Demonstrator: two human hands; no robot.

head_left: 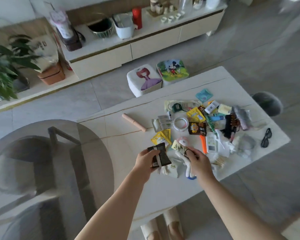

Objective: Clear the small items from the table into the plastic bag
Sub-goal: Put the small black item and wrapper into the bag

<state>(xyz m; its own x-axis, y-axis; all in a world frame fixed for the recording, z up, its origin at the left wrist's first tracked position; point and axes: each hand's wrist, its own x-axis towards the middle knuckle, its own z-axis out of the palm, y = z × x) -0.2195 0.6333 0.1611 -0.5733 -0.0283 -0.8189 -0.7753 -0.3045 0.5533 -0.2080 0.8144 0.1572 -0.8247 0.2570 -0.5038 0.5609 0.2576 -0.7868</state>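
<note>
Head view, left hand: left hand (144,159) at lower centre of the frame, fingers curled round a dark brown foil snack packet (160,155), lifted just above the white table (163,191).
Head view, right hand: right hand (197,157) just right of the left, fingers bent down onto a yellow-and-black patterned packet (179,147) and white crumpled material below it; seemingly pinching, grip partly hidden.
Head view, plastic bag: not clearly identifiable; pale crumpled material (173,170) under and between both hands possibly the bag, too blurred to tell.
Head view, pile: right centre of the frame, still crowded: white tape roll (180,123), yellow sachet (196,114), brown cartoon snack packet (197,128), orange marker pen (203,144), white card with QR code (211,143), teal square sachet (204,95).
Head view, outliers: pinkish ribbed stick (133,122) left of the pile, apart from it; black sunglasses (266,137) at the right table edge, apart from it.
Progress: early by the look of it; nearly everything still on the table, nothing visibly bagged.
Remaining: bagging of the held packets, then the whole pile and both outliers.
</note>
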